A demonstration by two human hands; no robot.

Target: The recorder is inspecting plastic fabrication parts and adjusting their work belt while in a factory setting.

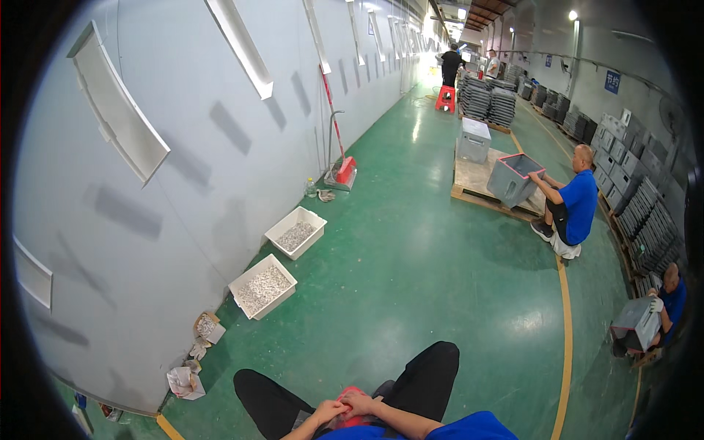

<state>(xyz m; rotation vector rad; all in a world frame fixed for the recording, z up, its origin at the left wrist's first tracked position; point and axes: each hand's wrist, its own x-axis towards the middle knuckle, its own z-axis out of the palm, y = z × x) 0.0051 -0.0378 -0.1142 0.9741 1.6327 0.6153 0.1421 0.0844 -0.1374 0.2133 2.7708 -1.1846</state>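
I sit with my knees apart, in dark trousers, and my two hands meet low in front of me. My left hand has its fingers curled inward. Against it lies my right hand, its fingers bent and touching the left. Whatever they may hold is hidden or too small to name. Under and around the hands shows a red object between my thighs, perhaps the edge of a plastic stool; most of it is covered.
Along the wall to the left stand two white bins of small parts and a small carton. At right a co-worker in blue tilts a grey crate beside a pallet; another co-worker holds a grey box.
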